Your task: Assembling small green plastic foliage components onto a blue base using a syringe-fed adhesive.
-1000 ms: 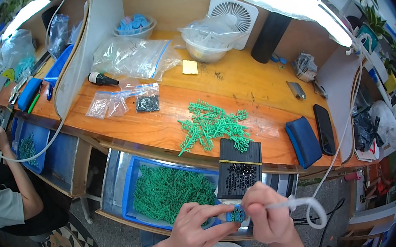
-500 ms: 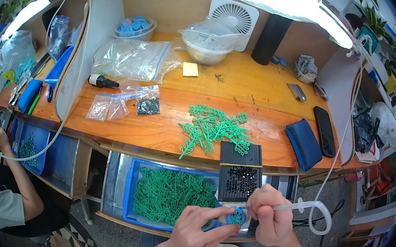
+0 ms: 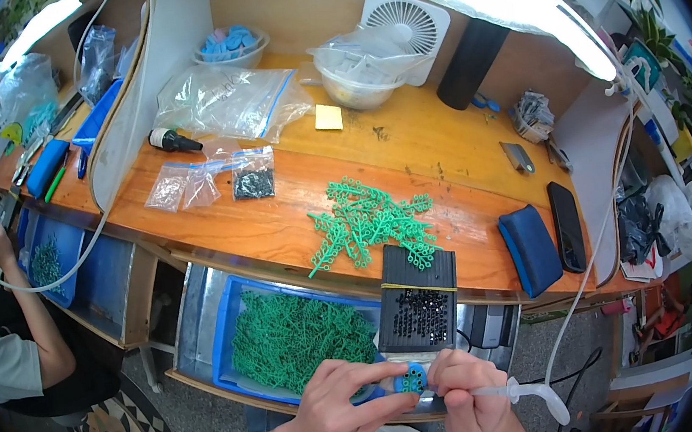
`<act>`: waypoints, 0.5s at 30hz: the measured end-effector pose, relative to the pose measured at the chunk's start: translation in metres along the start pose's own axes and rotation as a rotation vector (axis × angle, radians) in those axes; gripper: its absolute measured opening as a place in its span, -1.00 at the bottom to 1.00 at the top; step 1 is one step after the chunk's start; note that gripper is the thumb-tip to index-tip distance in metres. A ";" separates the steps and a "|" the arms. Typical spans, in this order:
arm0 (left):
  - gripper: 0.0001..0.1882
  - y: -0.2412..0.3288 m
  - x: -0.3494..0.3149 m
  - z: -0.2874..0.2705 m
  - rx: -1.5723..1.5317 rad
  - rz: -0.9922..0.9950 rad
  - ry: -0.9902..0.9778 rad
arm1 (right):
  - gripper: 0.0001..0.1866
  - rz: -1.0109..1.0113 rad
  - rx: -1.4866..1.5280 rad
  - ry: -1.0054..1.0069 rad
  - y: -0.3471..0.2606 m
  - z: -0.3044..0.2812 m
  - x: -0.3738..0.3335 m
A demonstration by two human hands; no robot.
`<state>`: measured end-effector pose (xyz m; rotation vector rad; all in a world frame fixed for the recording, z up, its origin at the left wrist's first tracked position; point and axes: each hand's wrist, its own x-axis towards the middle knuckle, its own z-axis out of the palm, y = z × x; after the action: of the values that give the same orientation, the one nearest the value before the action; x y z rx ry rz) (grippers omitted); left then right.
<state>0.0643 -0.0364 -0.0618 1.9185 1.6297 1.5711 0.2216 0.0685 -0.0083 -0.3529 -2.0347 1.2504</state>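
My left hand (image 3: 343, 411) pinches a small blue block (image 3: 413, 378) between thumb and fingers; green ring-shaped pieces sit on its face. Close beside it, my right hand (image 3: 473, 391) grips a slim translucent tube tool (image 3: 492, 391), whose curved white tail trails off to the right. The tool's tip is hidden by the fingers near the block. Just beyond the hands is a black grooved tray (image 3: 429, 330) with many small black stones and a yellow band across it. To its left, a blue bin (image 3: 223, 358) holds a heap of green ringed pieces (image 3: 300, 341).
Green branching pieces (image 3: 372, 221) lie on the wooden bench (image 3: 238, 245). A navy pouch (image 3: 531, 250) and black phone (image 3: 567, 227) rest at right. Small bags (image 3: 253, 184), a dark bottle (image 3: 174, 140) and a bowl (image 3: 361, 86) stand farther back. Another person (image 3: 9, 331) sits at left.
My right hand has shifted slightly toward the block, fingers closer to it. The tool's curved tail has swung and looks straighter. My left hand stays in nearly the same place.
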 end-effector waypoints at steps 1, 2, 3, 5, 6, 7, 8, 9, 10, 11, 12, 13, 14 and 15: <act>-0.75 0.000 0.000 0.000 0.002 0.002 0.000 | -0.66 0.000 -0.002 -0.009 0.000 0.000 0.000; -0.75 -0.001 0.000 0.001 0.000 0.001 0.000 | -0.67 -0.001 -0.003 -0.018 0.000 -0.001 0.001; -0.74 0.000 0.000 0.001 0.001 0.002 0.006 | -0.67 0.000 -0.003 -0.019 -0.001 0.000 0.001; -0.74 0.000 -0.001 0.000 0.003 0.002 0.012 | -0.69 0.006 -0.018 -0.033 -0.003 0.000 0.002; -0.74 0.000 -0.001 0.001 0.005 0.003 0.018 | -0.69 0.006 -0.017 -0.034 -0.003 0.000 0.002; -0.74 0.001 -0.001 0.000 0.008 0.004 0.025 | -0.69 0.001 -0.024 -0.035 -0.003 0.001 0.002; -0.74 0.001 -0.002 0.000 0.010 0.003 0.026 | -0.69 -0.005 -0.030 -0.036 -0.003 0.002 0.002; -0.74 0.000 -0.002 0.001 0.003 0.002 0.023 | -0.69 -0.002 -0.033 -0.035 -0.002 0.002 0.001; -0.74 -0.001 -0.002 0.002 -0.003 0.002 0.021 | -0.69 0.004 -0.032 -0.030 -0.002 0.001 0.001; -0.74 -0.002 -0.002 0.003 -0.007 0.002 0.020 | -0.69 0.011 -0.031 -0.026 -0.001 0.001 0.001; -0.73 -0.001 -0.003 0.002 -0.004 0.003 0.016 | -0.69 0.011 -0.029 -0.027 -0.002 0.001 0.001; -0.73 -0.001 -0.003 0.002 -0.001 0.005 0.011 | -0.69 0.001 -0.032 -0.030 -0.002 0.001 0.001; -0.73 -0.001 -0.003 0.002 -0.001 0.004 0.012 | -0.69 -0.009 -0.036 -0.033 -0.002 0.002 0.002; -0.72 -0.001 -0.003 0.001 0.001 0.004 0.008 | -0.69 -0.008 -0.035 -0.033 -0.001 0.002 0.002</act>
<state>0.0651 -0.0375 -0.0643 1.9191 1.6308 1.5822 0.2194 0.0675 -0.0070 -0.3422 -2.0864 1.2247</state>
